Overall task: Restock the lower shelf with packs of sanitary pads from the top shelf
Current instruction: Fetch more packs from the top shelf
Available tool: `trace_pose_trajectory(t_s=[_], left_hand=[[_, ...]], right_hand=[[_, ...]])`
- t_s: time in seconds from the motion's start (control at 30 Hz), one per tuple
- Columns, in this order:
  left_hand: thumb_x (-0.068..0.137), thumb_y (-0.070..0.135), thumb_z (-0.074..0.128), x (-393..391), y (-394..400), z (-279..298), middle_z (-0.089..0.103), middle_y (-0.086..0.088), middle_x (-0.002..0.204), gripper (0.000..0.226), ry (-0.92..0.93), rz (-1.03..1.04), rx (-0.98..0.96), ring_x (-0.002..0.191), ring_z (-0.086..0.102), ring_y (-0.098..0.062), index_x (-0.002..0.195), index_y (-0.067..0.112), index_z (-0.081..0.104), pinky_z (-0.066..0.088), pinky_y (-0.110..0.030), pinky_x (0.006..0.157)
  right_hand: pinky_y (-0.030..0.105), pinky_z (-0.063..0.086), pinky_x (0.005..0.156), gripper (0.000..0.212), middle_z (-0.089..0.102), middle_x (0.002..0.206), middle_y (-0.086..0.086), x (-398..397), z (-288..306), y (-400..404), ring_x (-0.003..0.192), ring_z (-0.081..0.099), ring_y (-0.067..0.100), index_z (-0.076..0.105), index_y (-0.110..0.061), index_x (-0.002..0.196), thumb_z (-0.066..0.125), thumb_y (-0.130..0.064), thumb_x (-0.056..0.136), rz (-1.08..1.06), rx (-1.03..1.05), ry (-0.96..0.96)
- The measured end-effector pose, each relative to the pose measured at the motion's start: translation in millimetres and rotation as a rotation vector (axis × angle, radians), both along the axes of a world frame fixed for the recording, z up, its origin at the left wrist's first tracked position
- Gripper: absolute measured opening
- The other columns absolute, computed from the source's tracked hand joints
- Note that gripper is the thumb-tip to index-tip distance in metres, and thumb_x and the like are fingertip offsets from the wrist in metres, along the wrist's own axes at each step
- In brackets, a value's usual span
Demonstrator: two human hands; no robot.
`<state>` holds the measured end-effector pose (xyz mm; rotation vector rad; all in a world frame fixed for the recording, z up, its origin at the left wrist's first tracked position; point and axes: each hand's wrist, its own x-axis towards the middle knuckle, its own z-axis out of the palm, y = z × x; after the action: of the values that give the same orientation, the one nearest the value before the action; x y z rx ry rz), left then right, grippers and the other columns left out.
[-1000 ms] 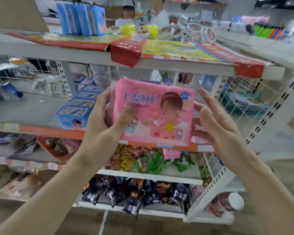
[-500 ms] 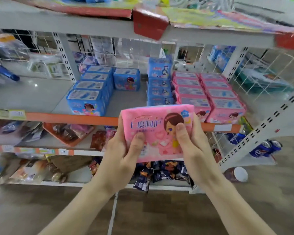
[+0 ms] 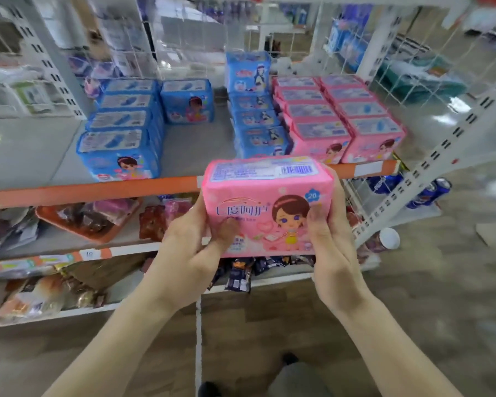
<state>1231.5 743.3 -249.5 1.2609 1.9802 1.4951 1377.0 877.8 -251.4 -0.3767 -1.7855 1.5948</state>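
A pink pack of sanitary pads (image 3: pixel 269 207) is gripped at both ends, thumbs curled over its front, by the left hand (image 3: pixel 192 253) and right hand (image 3: pixel 331 242). It is held just before the orange-edged shelf (image 3: pixel 98 190), near the pink packs (image 3: pixel 341 118) stacked at the right.

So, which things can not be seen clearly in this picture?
- Head view: the fingers of the left hand and right hand lie behind the pink pad pack.
- The top shelf is cut off by the upper edge.
- Small print beside the barcode is too small.
- Snack packets are blurred and partly behind the pack.
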Motion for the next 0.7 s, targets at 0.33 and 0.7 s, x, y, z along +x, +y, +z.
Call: trace_pose_trajectory(t_s=[0.33, 0.7], left_hand=[[0.096, 0.033, 0.053, 32.4, 67.9, -11.4, 0.068, 0.028, 0.112, 0.032, -0.060, -0.018, 0.028, 0.107, 0.064, 0.002, 0.126, 0.026, 0.057, 0.047, -0.009, 0.085], [0.097, 0.033, 0.056, 65.0, 180.0, -6.9, 0.070, 0.031, 0.102, 0.019, -0.061, 0.044, -0.013, 0.098, 0.065, 0.006, 0.116, 0.032, 0.059, 0.046, -0.008, 0.080]], right_hand=[[0.045, 0.049, 0.105, 0.063, 0.057, 0.138, -0.003, 32.9, -3.8, 70.5, 0.130, 0.055, 0.020, 0.024, -0.017, 0.156, 0.038, -0.040, 0.099, -0.024, -0.019, -0.077], [0.052, 0.042, 0.110, 0.057, 0.059, 0.138, -0.002, 71.3, -9.6, 203.5, 0.132, 0.053, 0.022, 0.033, -0.023, 0.153, 0.050, -0.030, 0.099, 0.064, 0.044, -0.215]])
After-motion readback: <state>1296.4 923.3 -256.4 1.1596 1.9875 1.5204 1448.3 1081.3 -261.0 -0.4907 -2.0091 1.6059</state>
